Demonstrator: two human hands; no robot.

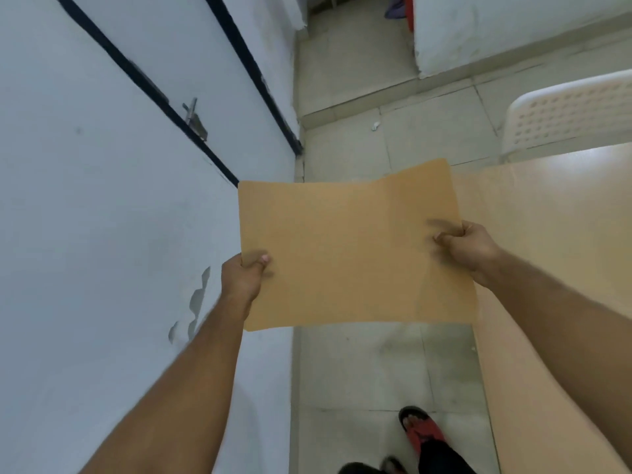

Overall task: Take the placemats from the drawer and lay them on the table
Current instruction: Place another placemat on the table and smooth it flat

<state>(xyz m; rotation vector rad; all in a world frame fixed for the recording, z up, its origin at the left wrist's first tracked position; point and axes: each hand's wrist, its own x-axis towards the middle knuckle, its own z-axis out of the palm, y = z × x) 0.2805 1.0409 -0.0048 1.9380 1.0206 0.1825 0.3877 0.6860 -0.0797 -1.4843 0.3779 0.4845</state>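
1. My foot [424,434], in a red sandal, stood on the tiled floor [359,367] at six o'clock.
2. My left hand [244,275] gripped the tan placemat [349,248] at its nine o'clock edge, thumb on top. My right hand [468,246] pinched the three o'clock edge.
3. The placemat hung flat between them, off the table [554,213], which lay at three o'clock.
4. A white chair [567,114] stood at two o'clock.

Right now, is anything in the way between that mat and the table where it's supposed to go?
Nothing visible does. The left hand and right hand hold the placemat by its sides, its right edge already over the table. The white chair stands beyond the table's far edge, off the path.
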